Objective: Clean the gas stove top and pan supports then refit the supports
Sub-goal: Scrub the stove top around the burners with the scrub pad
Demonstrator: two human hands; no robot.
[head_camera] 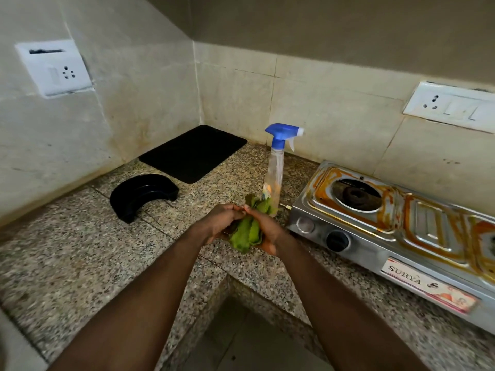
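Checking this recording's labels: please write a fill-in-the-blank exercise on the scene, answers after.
The left hand and right hand together grip a cloth coloured ___.
The spray bottle has a trigger head coloured ___.
The rectangular mat is ___.
The label on the front of the stove reads ___.
Missing words: green; blue; black; SURYA.

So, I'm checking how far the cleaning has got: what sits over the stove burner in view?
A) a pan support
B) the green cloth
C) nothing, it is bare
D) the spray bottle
C: the burner lies bare in the stained stove top; the left hand and right hand hold the green cloth, and the spray bottle stands on the counter.
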